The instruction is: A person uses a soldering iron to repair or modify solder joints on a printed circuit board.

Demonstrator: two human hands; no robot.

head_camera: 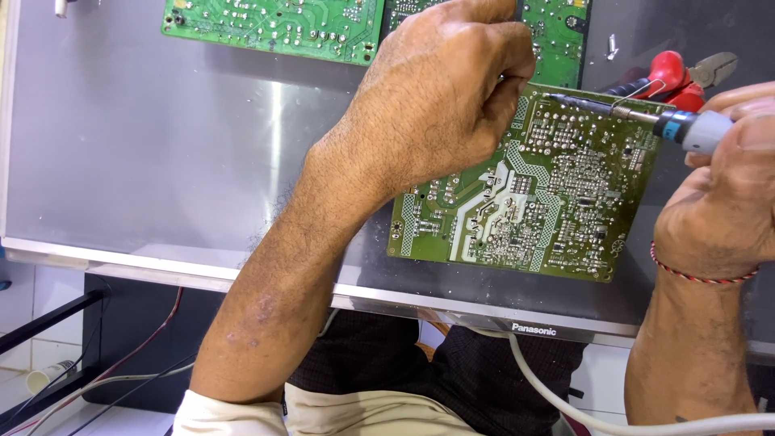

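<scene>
A green circuit board (pixel 549 202) lies solder side up on a grey metal panel (pixel 161 145). My left hand (pixel 440 97) is closed over the board's upper left corner, fingers curled; I cannot see what, if anything, is pinched in them. My right hand (pixel 726 194) grips a soldering iron (pixel 646 117) with a grey and blue handle. Its dark tip reaches left across the board's top edge and ends close to my left fingers. A red thread band circles my right wrist.
Two more green circuit boards (pixel 274 24) (pixel 557 36) lie along the top edge of the panel. Red-handled cutters (pixel 686 77) rest at the upper right, with a small screw (pixel 612 46) nearby. A white cable (pixel 565 396) and thin wires (pixel 121 371) hang below the panel's front edge.
</scene>
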